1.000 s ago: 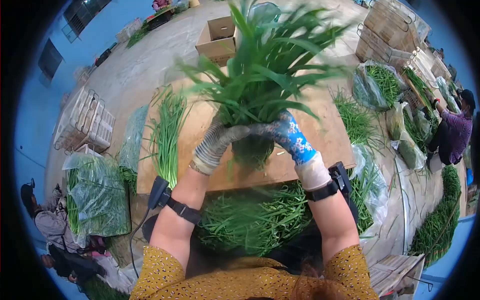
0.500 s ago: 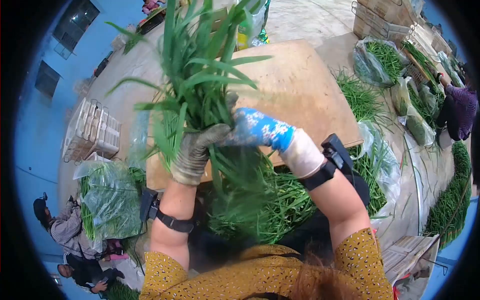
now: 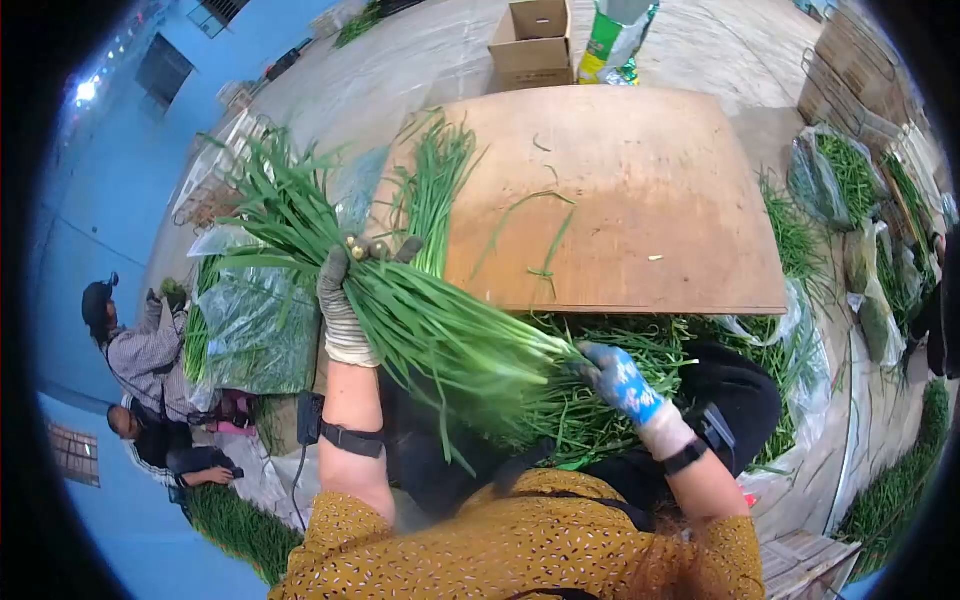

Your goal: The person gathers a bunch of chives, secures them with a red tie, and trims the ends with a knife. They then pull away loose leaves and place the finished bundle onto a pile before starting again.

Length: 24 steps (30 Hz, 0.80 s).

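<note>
A large bunch of long green leafy stalks [image 3: 420,310] lies slanting in my left hand [image 3: 345,285], whose gloved fingers are wrapped round its middle. Its leaf tips fan out to the upper left and the pale stem ends point right. My right hand [image 3: 612,378], in a grey glove under a blue flowered cuff, is closed at the stem ends; what its fingers pinch is too small to make out. A smaller bunch of stalks [image 3: 435,195] rests on the left of the wooden board [image 3: 640,200]. Loose stalks [image 3: 600,405] are heaped below the board.
Beyond the board stand a cardboard box [image 3: 530,45] and a green and white bag [image 3: 615,45]. Bagged greens [image 3: 265,330] are at the left, near two people [image 3: 145,350]. More bagged greens [image 3: 835,180] and stacked crates [image 3: 855,80] are at the right.
The bunch has swung from upright to slanting, stem ends now to the right. My right hand has moved away from my left, down and right. The view has shifted, showing more of the board.
</note>
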{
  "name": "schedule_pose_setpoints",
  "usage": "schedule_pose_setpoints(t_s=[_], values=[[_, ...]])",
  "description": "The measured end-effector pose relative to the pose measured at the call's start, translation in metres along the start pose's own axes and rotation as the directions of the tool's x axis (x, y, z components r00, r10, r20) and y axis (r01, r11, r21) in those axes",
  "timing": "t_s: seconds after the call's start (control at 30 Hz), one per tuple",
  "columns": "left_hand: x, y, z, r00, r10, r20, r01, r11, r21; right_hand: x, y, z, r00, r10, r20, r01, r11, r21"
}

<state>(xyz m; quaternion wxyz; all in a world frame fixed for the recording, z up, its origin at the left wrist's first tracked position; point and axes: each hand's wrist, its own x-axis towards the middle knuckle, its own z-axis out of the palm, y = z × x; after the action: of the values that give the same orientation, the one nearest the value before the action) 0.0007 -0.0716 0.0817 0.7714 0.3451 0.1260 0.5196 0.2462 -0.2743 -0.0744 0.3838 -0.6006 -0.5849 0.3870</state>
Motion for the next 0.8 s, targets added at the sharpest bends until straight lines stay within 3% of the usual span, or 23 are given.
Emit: schedule_pose_setpoints(t_s=[0.03, 0.1, 0.13, 0.2, 0.3, 0.37, 0.47, 0.57, 0.6, 0.7, 0.77, 0.8], values=[[-0.002, 0.004, -0.023, 0.999, 0.03, 0.011, -0.03, 0.999, -0.02, -0.013, 0.002, 0.001, 0.994, -0.087, -0.065, 0.075, 0.983, -0.167], [-0.008, 0.014, -0.045, 0.994, 0.095, 0.046, -0.092, 0.993, -0.07, -0.041, 0.025, -0.002, 0.988, 0.152, 0.032, -0.121, 0.884, -0.451], [-0.011, 0.021, -0.043, 0.987, 0.13, 0.098, -0.121, 0.988, -0.097, -0.053, 0.034, -0.008, 0.963, 0.216, 0.163, -0.103, 0.85, -0.517], [-0.011, 0.03, -0.043, 0.984, 0.178, -0.032, -0.18, 0.98, -0.091, -0.059, 0.032, -0.021, 0.843, 0.365, 0.396, -0.04, 0.776, -0.63], [-0.01, 0.039, -0.067, 0.966, 0.167, -0.197, -0.18, 0.982, -0.051, 0.006, -0.002, -0.057, 0.868, 0.05, 0.494, 0.278, 0.776, -0.566], [-0.011, 0.039, -0.067, 0.937, 0.117, -0.33, -0.12, 0.993, 0.013, 0.076, 0.011, -0.061, 0.964, -0.245, 0.103, 0.265, 0.85, -0.456], [-0.015, 0.035, -0.052, 0.95, 0.066, -0.305, -0.066, 0.998, 0.013, 0.183, 0.028, -0.061, 0.92, -0.239, -0.31, 0.053, 0.861, -0.506], [-0.017, 0.04, -0.06, 0.954, 0.028, -0.299, -0.037, 0.999, -0.024, 0.236, 0.049, -0.045, 0.897, -0.216, -0.386, -0.081, 0.777, -0.624], [-0.019, 0.042, -0.065, 0.95, 0.029, -0.31, -0.034, 0.999, -0.009, 0.244, 0.055, -0.038, 0.911, -0.176, -0.372, -0.082, 0.808, -0.583], [-0.02, 0.042, -0.086, 0.937, 0.08, -0.341, -0.09, 0.996, -0.014, 0.227, 0.055, -0.02, 0.948, -0.288, -0.133, 0.125, 0.724, -0.678], [-0.021, 0.044, -0.092, 0.901, 0.119, -0.418, -0.127, 0.992, 0.009, 0.183, 0.02, -0.011, 0.926, -0.336, 0.173, 0.375, 0.767, -0.52], [-0.019, 0.041, -0.103, 0.899, 0.16, -0.407, -0.182, 0.983, -0.016, 0.154, 0.016, -0.001, 0.884, -0.429, 0.184, 0.463, 0.756, -0.463]])
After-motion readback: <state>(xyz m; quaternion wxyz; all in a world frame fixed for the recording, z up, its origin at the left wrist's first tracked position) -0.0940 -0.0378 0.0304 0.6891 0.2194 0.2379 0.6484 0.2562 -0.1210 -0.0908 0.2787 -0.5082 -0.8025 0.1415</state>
